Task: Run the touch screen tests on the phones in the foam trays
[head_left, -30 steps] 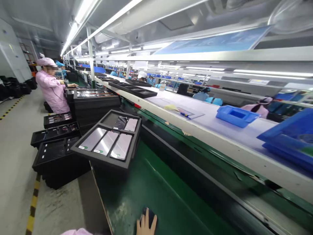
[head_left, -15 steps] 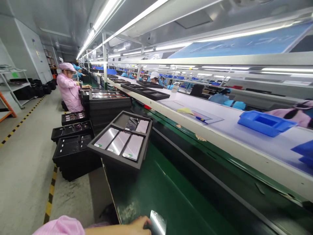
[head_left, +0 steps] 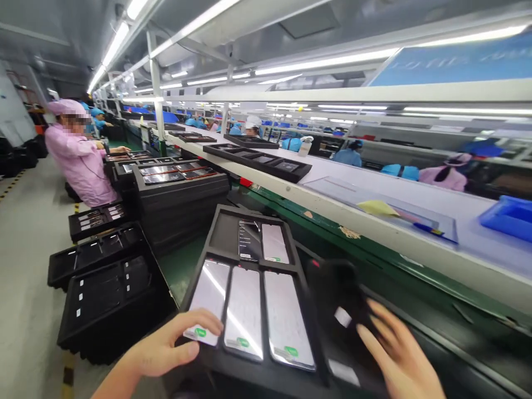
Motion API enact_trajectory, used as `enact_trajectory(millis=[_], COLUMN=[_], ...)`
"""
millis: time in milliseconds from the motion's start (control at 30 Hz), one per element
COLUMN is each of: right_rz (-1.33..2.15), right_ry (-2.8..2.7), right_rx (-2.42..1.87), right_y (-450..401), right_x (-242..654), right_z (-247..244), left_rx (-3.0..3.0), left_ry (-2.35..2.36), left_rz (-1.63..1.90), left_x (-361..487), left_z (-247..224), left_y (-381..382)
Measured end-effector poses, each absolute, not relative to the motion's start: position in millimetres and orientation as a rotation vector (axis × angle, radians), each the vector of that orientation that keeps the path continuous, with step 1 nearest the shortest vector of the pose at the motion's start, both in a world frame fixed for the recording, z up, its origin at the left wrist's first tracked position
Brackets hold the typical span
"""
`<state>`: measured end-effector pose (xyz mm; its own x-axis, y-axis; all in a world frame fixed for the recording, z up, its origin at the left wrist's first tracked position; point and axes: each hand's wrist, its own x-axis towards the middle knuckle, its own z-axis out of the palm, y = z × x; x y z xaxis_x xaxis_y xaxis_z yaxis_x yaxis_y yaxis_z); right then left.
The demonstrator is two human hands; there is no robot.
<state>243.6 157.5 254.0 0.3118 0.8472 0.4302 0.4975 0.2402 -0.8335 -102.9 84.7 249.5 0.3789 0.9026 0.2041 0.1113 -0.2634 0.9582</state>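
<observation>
A black foam tray (head_left: 305, 332) lies on the green bench in front of me, holding several phones with pale screens and green stickers, and a darker phone (head_left: 249, 240). Its top left slot has no phone. My left hand (head_left: 170, 341) rests at the tray's lower left, fingers apart, fingertips over the lower end of a pale phone (head_left: 211, 288). At the right, my right hand (head_left: 394, 343) grips a black phone-shaped piece (head_left: 334, 282) with a white label, blurred by motion. Another white label shows below it.
Stacked black trays (head_left: 178, 205) stand beyond, with more tray stacks (head_left: 103, 293) at the left. A person in pink (head_left: 77, 160) works at the far left. A white shelf (head_left: 332, 197) along the right bears trays, a clear sheet and a blue bin (head_left: 509, 219).
The view has turned and moved closer to the tray. My left hand has come onto the tray's phones. My right hand has come into view holding the black piece.
</observation>
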Motion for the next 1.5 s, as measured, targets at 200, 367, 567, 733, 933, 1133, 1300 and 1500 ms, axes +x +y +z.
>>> enact_trajectory(millis=[200,367,567,733,933,1133,1300,1500], right_rz=[1.092,0.96,0.817,0.525,0.191,0.209,0.199,0.229], right_ry=[-1.333,-1.39,-1.597,-1.802,-1.863,-1.76,-1.771,-1.717], right_rx=[-1.321,-1.61,-1.67,-1.542,-1.625,-1.732,-1.739,-1.755], right_y=[302.8,357.4,350.2,343.5,327.6,305.1,300.5,298.4], right_x=[70.6,7.5,-4.4,47.6,158.5,171.5,171.1,173.6], right_z=[286.4,258.8,238.3,272.0,263.7,239.7,242.5,243.3], left_rx=[1.626,1.556,1.602,1.912,2.355,2.819,2.88,2.882], left_ry=[0.835,1.005,1.151,1.291,1.374,0.987,0.963,1.012], left_rz=[1.075,1.231,1.315,1.316,1.065,0.436,0.342,0.285], left_x=[-165.6,-173.5,-166.9,-147.3,-112.8,-48.1,-26.6,-27.4], left_z=[251.5,240.7,236.2,240.3,244.9,272.7,267.2,257.5], left_y=[165.7,200.5,212.1,234.9,275.3,319.0,332.8,337.6])
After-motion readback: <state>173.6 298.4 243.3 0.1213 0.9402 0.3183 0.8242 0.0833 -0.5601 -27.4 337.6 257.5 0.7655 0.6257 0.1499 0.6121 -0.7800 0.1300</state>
